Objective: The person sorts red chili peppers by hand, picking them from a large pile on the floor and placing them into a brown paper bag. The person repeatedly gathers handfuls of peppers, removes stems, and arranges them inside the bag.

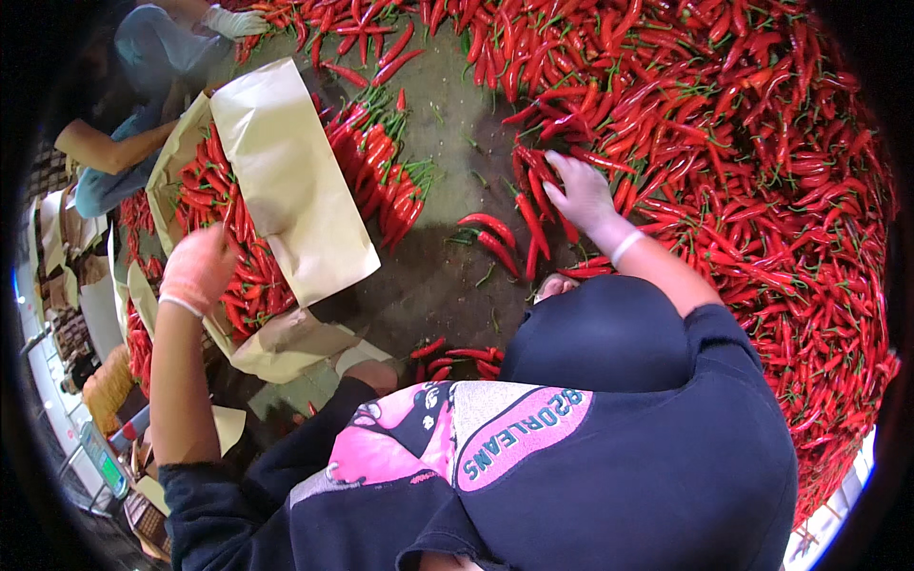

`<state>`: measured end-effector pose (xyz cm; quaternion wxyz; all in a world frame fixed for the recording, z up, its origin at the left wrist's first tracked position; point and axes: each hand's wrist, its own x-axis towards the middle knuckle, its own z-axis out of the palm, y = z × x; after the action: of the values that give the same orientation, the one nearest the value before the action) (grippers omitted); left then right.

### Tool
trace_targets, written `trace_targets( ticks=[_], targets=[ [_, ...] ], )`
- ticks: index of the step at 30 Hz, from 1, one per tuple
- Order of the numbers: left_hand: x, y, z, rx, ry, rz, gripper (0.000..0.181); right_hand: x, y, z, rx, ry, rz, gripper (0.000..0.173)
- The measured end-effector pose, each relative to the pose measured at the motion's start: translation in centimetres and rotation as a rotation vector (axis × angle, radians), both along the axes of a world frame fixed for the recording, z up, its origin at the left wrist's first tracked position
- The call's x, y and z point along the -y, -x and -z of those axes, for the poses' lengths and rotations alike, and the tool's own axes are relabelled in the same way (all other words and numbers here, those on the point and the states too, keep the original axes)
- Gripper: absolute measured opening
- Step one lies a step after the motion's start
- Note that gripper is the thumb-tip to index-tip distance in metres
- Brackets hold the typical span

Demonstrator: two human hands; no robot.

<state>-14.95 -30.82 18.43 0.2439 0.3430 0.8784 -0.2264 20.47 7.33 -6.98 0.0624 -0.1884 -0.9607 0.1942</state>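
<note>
My left hand [198,268], in an orange-tinted knit glove, is at the near left edge of an open paper-lined box, over the red chili peppers [246,282] inside; whether it holds one is hidden. The box's pale paper flap [296,178] is folded outward to the right. My right hand [582,193], in a thin whitish glove, reaches with fingers spread onto loose red chilies [528,207] at the edge of the big heap. Between the hands, a bunch of chilies [378,168] lies beside the flap, green stems outward.
A huge heap of red chilies [771,214] covers the right and top. Another person's gloved hand [239,23] touches chilies at top left; that person's bare forearm [118,148] is beside the box. Loose chilies [457,357] lie near my legs. A green-lit scale display [109,471] stands at lower left.
</note>
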Motion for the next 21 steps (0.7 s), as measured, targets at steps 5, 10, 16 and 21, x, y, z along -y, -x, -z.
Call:
trace_targets(
  ticks=[5, 10, 16, 21],
  targets=[
    [-11.9, -11.7, 5.7, 0.523, -0.539, 0.178, 0.022, -2.1, 6.1, 0.6, 0.155, 0.275, 0.066, 0.041],
    [-13.8, -22.4, 19.0, 0.468, -0.374, 0.611, 0.026, -7.1, 3.0, -2.9, 0.249, 0.612, 0.207, 0.033],
    [-16.1, -23.6, 25.1, 0.268, -0.483, 0.616, 0.030, 0.3, -0.3, -3.1, 0.506, 0.105, 0.034, 0.065],
    [-17.1, -21.9, 22.9, 0.506, -0.272, 0.523, 0.018, -0.3, -0.4, 0.5, 0.378, 0.165, 0.011, 0.051]
  ],
)
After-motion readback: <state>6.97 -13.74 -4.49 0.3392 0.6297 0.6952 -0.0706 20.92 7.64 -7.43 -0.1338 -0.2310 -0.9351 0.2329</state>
